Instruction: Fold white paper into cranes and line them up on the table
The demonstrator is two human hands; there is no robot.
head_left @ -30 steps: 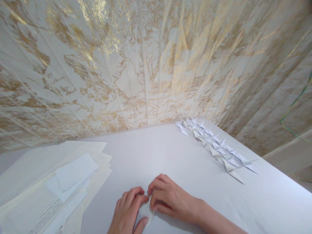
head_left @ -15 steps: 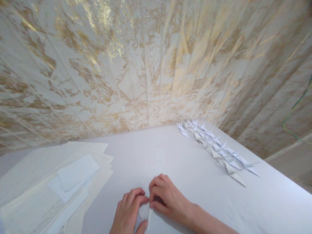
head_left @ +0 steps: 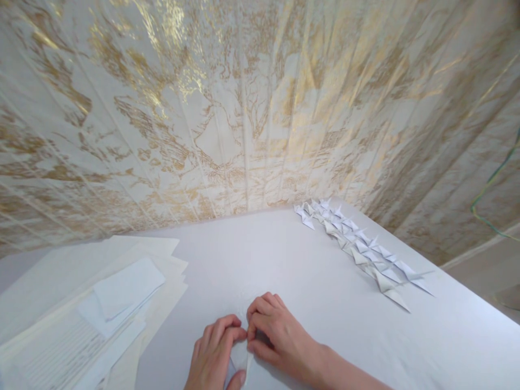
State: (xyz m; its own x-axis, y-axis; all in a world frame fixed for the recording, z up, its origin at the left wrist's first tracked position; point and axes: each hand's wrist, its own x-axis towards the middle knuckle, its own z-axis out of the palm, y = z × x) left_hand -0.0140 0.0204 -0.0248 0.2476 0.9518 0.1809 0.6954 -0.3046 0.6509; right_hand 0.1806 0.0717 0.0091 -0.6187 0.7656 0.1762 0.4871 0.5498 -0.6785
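A small piece of folded white paper point(head_left: 240, 359) lies on the table near the bottom middle, partly covered by both hands. My left hand point(head_left: 215, 349) holds it from the left, with curled fingertips at its upper part and the thumb pressing its lower end. From the other side, my right hand point(head_left: 274, 330) pinches the paper's right edge between thumb and bent fingers. The fingertips of both hands nearly meet at the upper part of the paper. A narrow pointed flap shows below the right thumb.
Several folded white paper cranes point(head_left: 359, 246) stand in rows along the table's right side. At the left lie spread cream sheets point(head_left: 162, 260) with smaller white papers point(head_left: 128, 290) and a printed page point(head_left: 60, 357) on top. Gold-patterned wall covering point(head_left: 227, 135) rises behind the white table point(head_left: 244, 254).
Almost nothing differs. My right hand has shifted very slightly left and down along the paper's edge, and both hands still grip the folded paper.
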